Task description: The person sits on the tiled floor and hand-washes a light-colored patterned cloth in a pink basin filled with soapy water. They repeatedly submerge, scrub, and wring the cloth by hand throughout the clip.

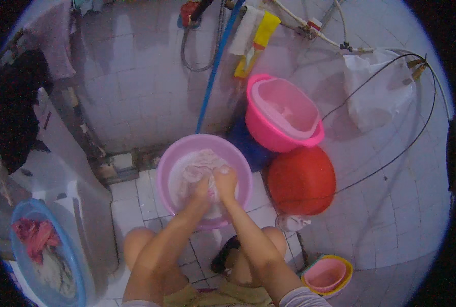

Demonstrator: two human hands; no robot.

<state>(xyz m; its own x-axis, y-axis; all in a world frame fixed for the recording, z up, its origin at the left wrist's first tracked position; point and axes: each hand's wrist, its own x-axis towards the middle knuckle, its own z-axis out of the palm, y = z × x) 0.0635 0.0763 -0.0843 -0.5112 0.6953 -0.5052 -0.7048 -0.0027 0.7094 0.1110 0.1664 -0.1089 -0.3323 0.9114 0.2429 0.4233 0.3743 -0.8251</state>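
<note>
A lilac plastic basin stands on the tiled floor in front of me, with whitish, sudsy-looking water in it. A pale pink wet cloth lies bunched up in the basin. My right hand is closed in a fist on the cloth's right side. Close beside it, my left hand grips the cloth's lower part; its fingers are blurred and partly hidden by the cloth. Both forearms reach in over the basin's near rim.
Right of the basin, a bright pink tub sits on a dark blue container, near a red basin. A blue oval basin with clothes stands at left beside a whitish appliance. Small nested bowls lie lower right. A blue pole leans behind.
</note>
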